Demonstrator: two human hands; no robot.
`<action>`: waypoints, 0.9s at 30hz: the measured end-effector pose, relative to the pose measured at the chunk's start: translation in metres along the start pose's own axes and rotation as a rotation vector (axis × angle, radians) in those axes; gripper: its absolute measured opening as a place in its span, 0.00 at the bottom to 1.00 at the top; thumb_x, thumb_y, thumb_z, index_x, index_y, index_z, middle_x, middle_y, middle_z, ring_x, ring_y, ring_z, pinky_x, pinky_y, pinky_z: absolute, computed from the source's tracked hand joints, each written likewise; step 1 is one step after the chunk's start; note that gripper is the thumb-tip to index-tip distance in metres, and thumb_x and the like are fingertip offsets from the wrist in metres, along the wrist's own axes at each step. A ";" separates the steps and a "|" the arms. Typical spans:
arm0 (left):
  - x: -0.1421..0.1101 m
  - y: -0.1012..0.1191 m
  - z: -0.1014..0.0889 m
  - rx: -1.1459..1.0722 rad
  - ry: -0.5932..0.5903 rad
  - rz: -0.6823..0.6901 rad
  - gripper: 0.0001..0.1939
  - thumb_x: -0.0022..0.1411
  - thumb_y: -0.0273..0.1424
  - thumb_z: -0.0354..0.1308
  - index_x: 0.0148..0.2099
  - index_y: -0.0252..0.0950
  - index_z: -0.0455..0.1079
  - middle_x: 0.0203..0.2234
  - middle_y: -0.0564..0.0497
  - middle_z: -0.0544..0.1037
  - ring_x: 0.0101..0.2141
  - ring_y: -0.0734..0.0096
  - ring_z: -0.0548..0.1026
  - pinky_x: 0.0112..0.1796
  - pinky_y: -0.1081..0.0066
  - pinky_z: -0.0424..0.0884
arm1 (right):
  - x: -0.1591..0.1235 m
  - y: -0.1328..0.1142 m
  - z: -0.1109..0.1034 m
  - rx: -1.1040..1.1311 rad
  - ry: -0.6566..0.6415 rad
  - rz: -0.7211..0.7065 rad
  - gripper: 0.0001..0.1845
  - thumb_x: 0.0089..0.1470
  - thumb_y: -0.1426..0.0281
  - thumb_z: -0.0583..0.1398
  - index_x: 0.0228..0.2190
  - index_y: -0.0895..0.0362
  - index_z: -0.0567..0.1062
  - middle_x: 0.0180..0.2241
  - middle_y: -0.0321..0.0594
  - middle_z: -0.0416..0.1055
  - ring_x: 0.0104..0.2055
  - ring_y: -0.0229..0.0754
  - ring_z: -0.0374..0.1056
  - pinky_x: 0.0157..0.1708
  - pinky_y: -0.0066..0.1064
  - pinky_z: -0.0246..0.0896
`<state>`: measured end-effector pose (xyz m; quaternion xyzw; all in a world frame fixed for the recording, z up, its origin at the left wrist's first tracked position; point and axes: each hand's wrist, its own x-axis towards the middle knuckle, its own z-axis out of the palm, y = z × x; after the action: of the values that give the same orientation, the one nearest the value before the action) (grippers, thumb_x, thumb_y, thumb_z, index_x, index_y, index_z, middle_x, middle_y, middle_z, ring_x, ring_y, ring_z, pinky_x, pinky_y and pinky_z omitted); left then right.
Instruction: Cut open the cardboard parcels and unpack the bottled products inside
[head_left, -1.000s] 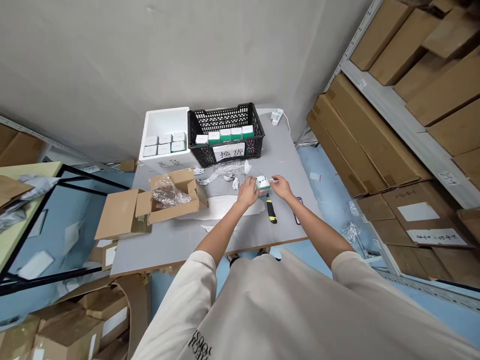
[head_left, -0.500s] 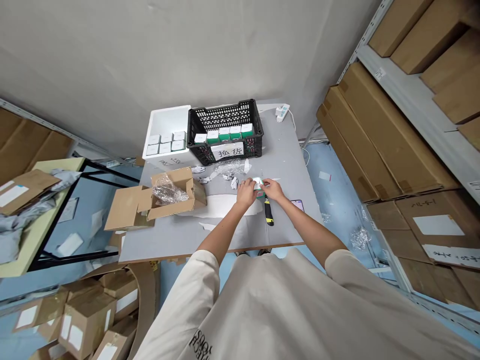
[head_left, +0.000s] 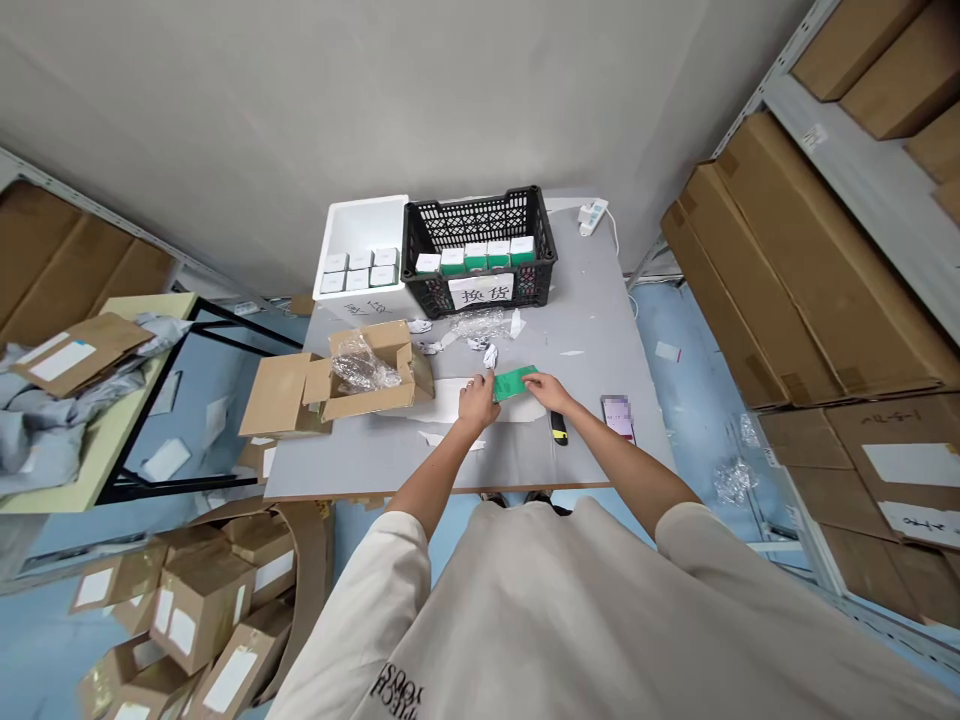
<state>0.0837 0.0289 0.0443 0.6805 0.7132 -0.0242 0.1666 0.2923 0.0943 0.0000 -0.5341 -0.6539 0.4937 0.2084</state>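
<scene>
A small green box (head_left: 515,382) lies lengthwise between my two hands over the grey table (head_left: 352,460). My left hand (head_left: 478,398) grips its left end with closed fingers. My right hand (head_left: 548,390) holds its right end, fingers curled on it. A yellow-and-black utility knife (head_left: 558,428) lies just under my right wrist, partly hidden. Crumpled white paper and clear plastic scraps (head_left: 480,330) lie just beyond the box.
A black crate (head_left: 480,250) with a white label holds green-and-white boxes; a white foam box (head_left: 360,262) beside it holds white boxes. An open cardboard carton (head_left: 367,375) with plastic wrap sits left. A phone (head_left: 619,416) lies right. Shelves of cartons (head_left: 787,270) stand right.
The box, held upright showing its white top earlier, now lies flat with its green side up between my hands. My hands have drawn slightly nearer to me; the camera has shifted left.
</scene>
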 end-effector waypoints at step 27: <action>0.059 0.034 0.054 -0.146 -0.052 0.126 0.45 0.62 0.34 0.63 0.75 0.36 0.46 0.61 0.32 0.67 0.62 0.44 0.64 0.59 0.51 0.60 | 0.004 0.049 0.010 -0.100 0.169 0.260 0.18 0.56 0.72 0.58 0.48 0.53 0.77 0.45 0.39 0.78 0.47 0.41 0.74 0.55 0.37 0.67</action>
<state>0.1270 0.0738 -0.0161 0.7091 0.6643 0.0208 0.2354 0.3074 0.0906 -0.0475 -0.6634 -0.5834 0.4366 0.1701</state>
